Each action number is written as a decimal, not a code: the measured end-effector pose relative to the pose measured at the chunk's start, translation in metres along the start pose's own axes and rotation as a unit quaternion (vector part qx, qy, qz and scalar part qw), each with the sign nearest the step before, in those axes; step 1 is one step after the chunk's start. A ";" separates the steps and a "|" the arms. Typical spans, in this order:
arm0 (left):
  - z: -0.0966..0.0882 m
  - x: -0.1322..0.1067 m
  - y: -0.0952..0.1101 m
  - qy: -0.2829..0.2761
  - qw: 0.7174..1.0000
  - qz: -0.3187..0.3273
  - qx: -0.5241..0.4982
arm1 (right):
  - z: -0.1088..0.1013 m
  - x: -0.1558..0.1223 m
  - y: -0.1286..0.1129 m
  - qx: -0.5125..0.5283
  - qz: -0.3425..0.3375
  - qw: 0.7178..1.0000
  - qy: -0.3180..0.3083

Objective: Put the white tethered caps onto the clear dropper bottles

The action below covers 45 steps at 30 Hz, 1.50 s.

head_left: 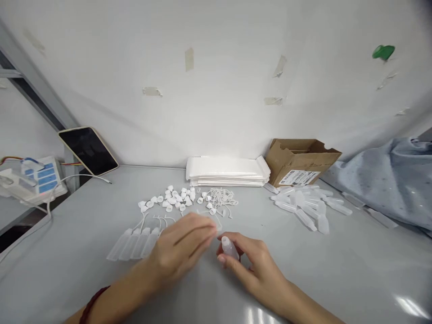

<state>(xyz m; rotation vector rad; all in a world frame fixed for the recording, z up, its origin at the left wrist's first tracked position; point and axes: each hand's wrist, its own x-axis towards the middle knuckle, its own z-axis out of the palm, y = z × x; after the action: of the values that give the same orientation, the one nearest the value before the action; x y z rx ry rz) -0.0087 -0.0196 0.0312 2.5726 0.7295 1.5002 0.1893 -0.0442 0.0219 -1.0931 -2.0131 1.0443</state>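
Note:
My right hand [251, 265] is closed around a small translucent plastic bottle [230, 247], its neck pointing up and to the left. My left hand [182, 249] reaches toward the bottle's neck with its fingers drawn together in a pinch; what they hold is too small to make out. Just left of my left hand, a row of capped bottles [133, 244] lies side by side on the grey table [101, 211]. Behind my hands lie several loose white caps [172, 198] and a tangle of thin white strap pieces [221, 197].
A heap of uncapped bottles [308, 204] lies right of centre, in front of an open cardboard box [300, 162]. White flat packets [227, 171] are stacked at the wall. A phone [88, 150] leans at the back left by a power strip [32, 180]. Grey-blue cloth [388, 180] covers the right side.

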 end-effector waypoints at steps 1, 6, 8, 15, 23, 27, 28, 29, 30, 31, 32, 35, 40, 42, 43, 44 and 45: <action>-0.001 -0.005 0.001 -0.010 1.000 0.025 0.015 | 0.000 0.000 -0.001 0.002 -0.012 1.000 -0.006; -0.008 -0.020 0.008 -0.060 0.993 0.061 0.084 | 0.001 0.001 0.002 -0.013 -0.042 0.999 0.000; -0.009 -0.022 0.013 -0.078 0.990 0.067 0.097 | 0.001 0.003 0.003 -0.015 -0.050 0.999 0.006; -0.003 -0.025 0.031 -0.110 0.990 0.004 0.089 | -0.001 0.001 -0.001 0.008 -0.071 0.997 -0.004; 0.001 -0.020 0.024 -0.102 0.995 -0.004 0.007 | -0.002 -0.006 0.000 -0.016 -0.051 0.999 0.009; -0.001 -0.021 0.024 -0.120 0.992 -0.012 0.040 | -0.001 -0.010 -0.001 -0.014 -0.028 0.999 0.011; -0.002 -0.022 0.025 -0.117 0.992 -0.014 0.047 | -0.001 -0.011 -0.001 -0.010 -0.019 1.000 0.008; -0.002 -0.022 0.025 -0.113 0.992 -0.015 0.053 | -0.001 -0.011 0.000 -0.004 -0.007 1.000 0.005; -0.002 -0.023 0.025 -0.111 0.992 -0.013 0.059 | 0.000 -0.011 0.000 0.005 0.006 1.000 0.001; -0.002 -0.023 0.025 -0.111 0.992 -0.012 0.065 | 0.000 -0.010 0.001 0.023 0.020 1.000 -0.004; -0.001 -0.023 0.025 -0.114 0.991 -0.013 0.073 | 0.000 -0.010 0.001 0.050 0.036 0.998 -0.011; 0.003 -0.020 0.025 -0.086 0.993 0.009 0.084 | 0.003 -0.007 0.002 0.183 0.098 0.978 -0.027; 0.014 -0.014 0.023 -0.044 0.997 0.010 0.054 | 0.006 -0.004 -0.001 0.340 0.151 0.928 -0.016; 0.017 -0.012 0.023 -0.049 0.997 -0.008 0.052 | 0.006 -0.004 -0.004 0.358 0.156 0.920 -0.016; 0.018 -0.012 0.024 -0.057 0.997 -0.016 0.056 | 0.006 -0.003 -0.005 0.365 0.156 0.918 -0.019; 0.019 -0.012 0.024 -0.065 0.996 -0.021 0.064 | 0.006 -0.003 -0.006 0.371 0.154 0.915 -0.023; 0.020 -0.012 0.025 -0.069 0.995 -0.022 0.072 | 0.007 -0.003 -0.007 0.377 0.150 0.914 -0.026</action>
<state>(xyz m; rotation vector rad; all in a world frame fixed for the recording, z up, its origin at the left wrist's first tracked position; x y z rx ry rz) 0.0121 -0.0431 0.0187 2.7119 0.9010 1.2860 0.1826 -0.0511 0.0242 -0.9451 -1.2715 1.8170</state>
